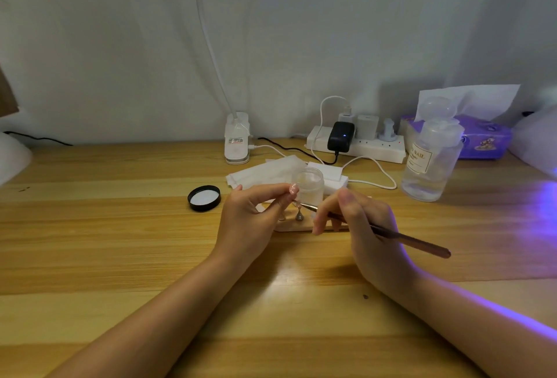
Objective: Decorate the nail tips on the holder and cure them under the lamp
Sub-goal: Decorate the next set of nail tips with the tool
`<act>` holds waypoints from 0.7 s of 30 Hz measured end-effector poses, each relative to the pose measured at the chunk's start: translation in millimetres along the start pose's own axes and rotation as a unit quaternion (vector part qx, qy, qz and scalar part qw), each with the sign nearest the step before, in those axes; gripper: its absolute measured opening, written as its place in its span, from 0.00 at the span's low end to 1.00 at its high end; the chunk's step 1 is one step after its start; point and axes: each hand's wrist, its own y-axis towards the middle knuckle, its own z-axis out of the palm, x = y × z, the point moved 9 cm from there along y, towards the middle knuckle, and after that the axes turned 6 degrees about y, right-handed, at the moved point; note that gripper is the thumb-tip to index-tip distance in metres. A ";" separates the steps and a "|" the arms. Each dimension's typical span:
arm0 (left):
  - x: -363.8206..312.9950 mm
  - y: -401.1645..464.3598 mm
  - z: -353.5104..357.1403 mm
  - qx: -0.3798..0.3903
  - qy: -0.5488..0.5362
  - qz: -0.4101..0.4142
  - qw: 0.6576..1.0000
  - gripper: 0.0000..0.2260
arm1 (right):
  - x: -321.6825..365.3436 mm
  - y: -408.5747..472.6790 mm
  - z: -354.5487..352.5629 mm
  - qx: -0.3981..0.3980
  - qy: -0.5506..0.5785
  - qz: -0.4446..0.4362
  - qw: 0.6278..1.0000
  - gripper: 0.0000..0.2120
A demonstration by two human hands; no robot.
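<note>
While left hand (250, 221) pinches a stand | right hand (361, 221) grips brush (388, 231) | tip at nail tip (296, 203)

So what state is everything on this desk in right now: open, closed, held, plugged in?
small jar: open, lid off
black lid: upside down on the desk, apart from the jar
brush: held in right hand
nail tip: pinched by left hand
pump bottle: cap flipped up
black adapter: plugged in, light on
</note>
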 end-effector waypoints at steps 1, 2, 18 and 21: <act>0.1 0.1 0.1 -0.001 -0.001 0.000 1.000 0.08 | 1.6 -0.2 -0.9 -0.003 0.009 -0.008 1.000 0.18; 0.6 0.2 0.3 -0.002 -0.001 -0.001 1.000 0.09 | 2.5 0.0 -2.4 -0.009 0.015 -0.014 1.000 0.18; 3.3 0.6 0.6 -0.004 -0.007 0.000 1.000 0.09 | 1.5 2.8 -9.5 -0.039 0.009 -0.004 0.999 0.17; 1.1 0.7 1.1 -0.005 -0.001 0.013 1.000 0.08 | -4.9 2.8 -3.8 -0.011 -0.012 0.025 1.000 0.17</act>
